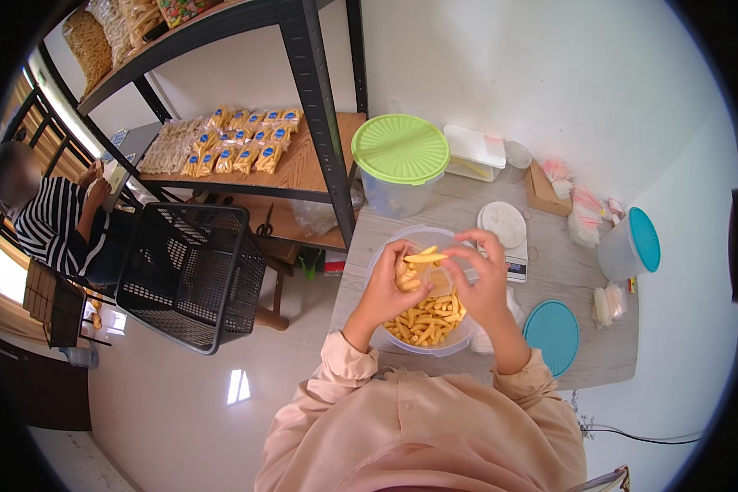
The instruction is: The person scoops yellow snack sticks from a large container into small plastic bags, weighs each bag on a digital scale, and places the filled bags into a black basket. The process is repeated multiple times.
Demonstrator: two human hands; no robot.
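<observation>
Over a round clear plastic tub (430, 352) of yellow stick-shaped snacks (426, 323), my left hand (388, 284) holds a small clear plastic bag with several snack sticks (408, 280) in it. My right hand (483, 277) is at the bag's other side, its thumb and index finger closed on a snack stick (426, 258) near the bag's mouth. Just behind my right hand is a white digital kitchen scale (516, 252) with a round white lid or dish (503, 225) on top. A teal lid (551, 338) lies to the right of the tub.
A tub with a green lid (401, 147), a white box (475, 150), a cardboard box (544, 189), plastic bags (585, 224) and a teal-lidded tub (628, 245) stand on the table. Left are a metal shelf with packed snacks (240, 138), a black crate (184, 277) and a seated person (61, 221).
</observation>
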